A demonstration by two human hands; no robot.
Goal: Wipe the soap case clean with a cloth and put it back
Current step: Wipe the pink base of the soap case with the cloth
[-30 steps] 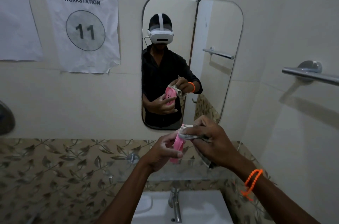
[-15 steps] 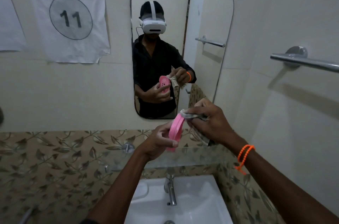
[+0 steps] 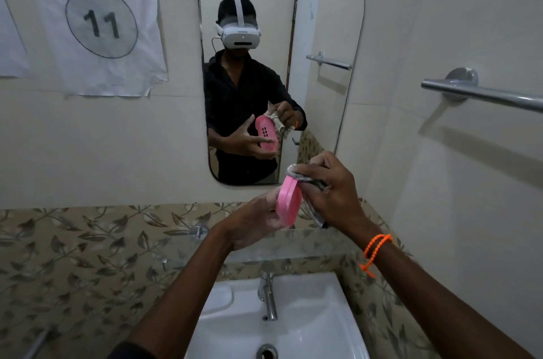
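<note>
Left hand (image 3: pixel 255 223) cradles the pink soap case (image 3: pixel 289 201) from its left side, fingers spread rather than wrapped; the mirror (image 3: pixel 329 35) reflection shows the fingers fanned behind the slotted face, so the hold looks like a loose prop more than a firm clasp. Right hand (image 3: pixel 332 197) is closed around a bunched grey cloth (image 3: pixel 308 179), pressing it on the case's upper right edge. The case stands on edge, tilted, held in the air between the two hands.

Position, taking the sink (image 3: pixel 308 329) as reference: the case is above and behind the basin, roughly over the glass shelf (image 3: pixel 308 245) that runs along the wall above the tap (image 3: pixel 269 294). The shelf is presumably where the case returns, though I cannot confirm that.

Judgement on step: wiping is under way; putting back is not yet done.

Risks from here:
- Wiping force from the right pushes against an open-fingered left hand. If the case is wet or soapy it could squirt out and drop onto the shelf or into the sink.
- The case shows a seam around its edge; a hard rub there might pop the two halves apart.
- A trailing end of cloth hangs below the right hand, near the shelf edge; it could snag or drag there.
- The far face is seen only in the mirror, so whether it is clean cannot be told.
</note>
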